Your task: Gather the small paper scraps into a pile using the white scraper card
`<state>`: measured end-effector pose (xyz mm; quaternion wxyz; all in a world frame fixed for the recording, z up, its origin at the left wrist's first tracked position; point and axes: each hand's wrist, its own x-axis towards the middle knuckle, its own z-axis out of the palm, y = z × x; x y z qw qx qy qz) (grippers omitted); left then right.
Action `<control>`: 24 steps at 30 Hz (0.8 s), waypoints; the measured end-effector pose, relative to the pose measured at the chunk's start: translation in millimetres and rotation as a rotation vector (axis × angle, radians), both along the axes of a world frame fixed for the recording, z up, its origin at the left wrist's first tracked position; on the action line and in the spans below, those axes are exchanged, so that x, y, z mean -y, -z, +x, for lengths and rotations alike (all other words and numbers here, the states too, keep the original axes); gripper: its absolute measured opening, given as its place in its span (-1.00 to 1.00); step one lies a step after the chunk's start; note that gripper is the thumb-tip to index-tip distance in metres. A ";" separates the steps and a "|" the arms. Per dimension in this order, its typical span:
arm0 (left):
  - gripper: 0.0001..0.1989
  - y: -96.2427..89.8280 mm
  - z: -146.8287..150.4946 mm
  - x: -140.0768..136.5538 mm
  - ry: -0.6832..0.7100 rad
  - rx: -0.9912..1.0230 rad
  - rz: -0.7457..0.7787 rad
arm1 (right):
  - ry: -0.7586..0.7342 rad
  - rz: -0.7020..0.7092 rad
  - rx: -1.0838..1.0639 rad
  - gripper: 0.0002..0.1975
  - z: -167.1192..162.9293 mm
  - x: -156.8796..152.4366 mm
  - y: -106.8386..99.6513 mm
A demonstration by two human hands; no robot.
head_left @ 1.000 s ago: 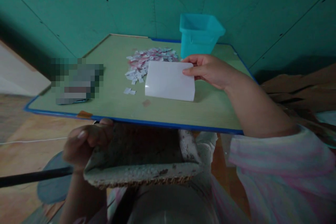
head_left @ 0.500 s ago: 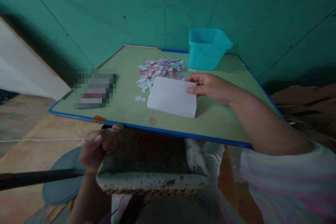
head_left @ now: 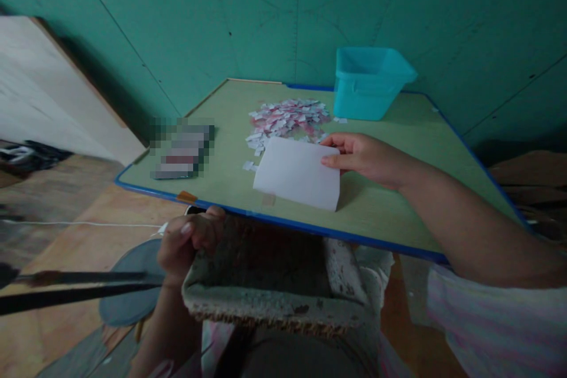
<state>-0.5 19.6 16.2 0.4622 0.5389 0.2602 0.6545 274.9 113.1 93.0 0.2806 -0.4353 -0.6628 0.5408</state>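
Right hand (head_left: 354, 155) pinching white sheet (head_left: 296, 175) by right edge, left hand (head_left: 188, 239) (hold unclear) below.

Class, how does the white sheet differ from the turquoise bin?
The white sheet shows a nearly flat face, while the turquoise bin is deep and open-topped. The right hand grips the sheet; no hand touches the bin. Both look plain, each in one colour.

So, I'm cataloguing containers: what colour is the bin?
The bin is turquoise, seen best in the head view.
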 end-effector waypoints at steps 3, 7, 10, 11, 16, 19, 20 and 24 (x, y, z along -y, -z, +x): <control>-0.72 0.1 0.0 0.0 -0.004 -0.014 -0.003 | -0.025 0.009 0.012 -0.85 -2.6 0.6 3.3; -0.71 -0.9 1.9 -0.3 -0.012 -0.011 -0.003 | -0.060 -0.012 0.012 -0.86 -6.8 3.2 5.9; -0.71 -2.2 3.8 -0.2 -0.028 -0.004 -0.001 | -0.072 -0.039 0.018 -0.87 -8.5 5.0 5.7; -0.71 -2.4 4.0 -0.2 -0.031 -0.003 0.001 | -0.074 -0.043 0.025 -0.87 -8.7 5.3 5.4; -0.70 -1.3 1.5 -0.1 0.001 -0.002 -0.013 | -0.103 -0.034 0.045 -0.86 -7.7 4.6 6.8; -0.71 -0.9 0.3 -0.4 0.006 0.000 -0.018 | -0.122 -0.024 0.037 -0.85 -6.4 3.4 9.6; -0.71 -1.1 0.5 -0.5 0.004 0.002 -0.015 | -0.126 -0.018 0.033 -0.84 -6.1 3.2 10.4; -0.70 -3.3 2.9 -0.3 -0.028 0.005 -0.028 | -0.123 -0.001 0.022 -0.84 -6.3 3.3 11.8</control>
